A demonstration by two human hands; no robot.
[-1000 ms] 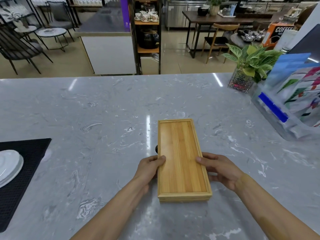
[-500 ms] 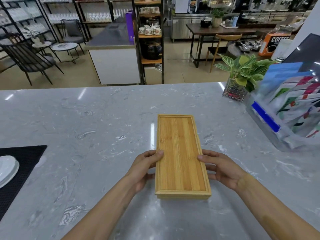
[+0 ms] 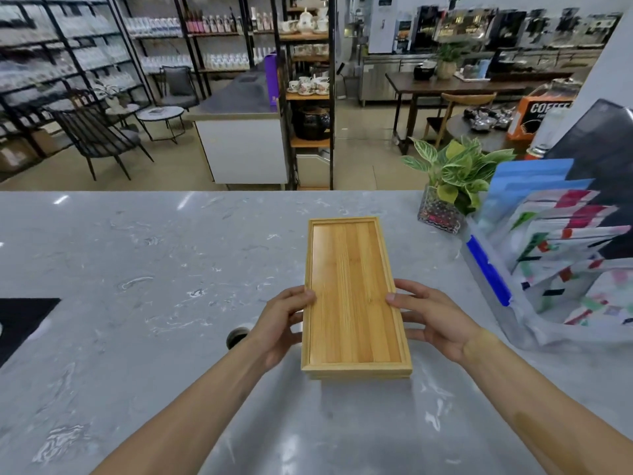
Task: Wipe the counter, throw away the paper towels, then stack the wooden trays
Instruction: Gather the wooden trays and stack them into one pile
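Observation:
A stack of wooden trays [image 3: 352, 296] sits lengthwise in the middle of the grey marble counter [image 3: 154, 269]; only the top tray's inside shows, with lower edges visible at the near end. My left hand [image 3: 281, 320] grips the stack's left long side, thumb on the rim. My right hand [image 3: 431, 320] grips the right long side the same way. No paper towels are in view.
A potted plant in a glass vase [image 3: 445, 200] and a clear bin of coloured packets [image 3: 561, 269] stand at the right. A black mat [image 3: 20, 320] lies at the left edge. A small round hole [image 3: 236, 335] shows in the counter beside my left wrist.
The stack has slid away from me along the counter with both hands on its sides. The view has tilted up, so the white plates on the mat left the frame.

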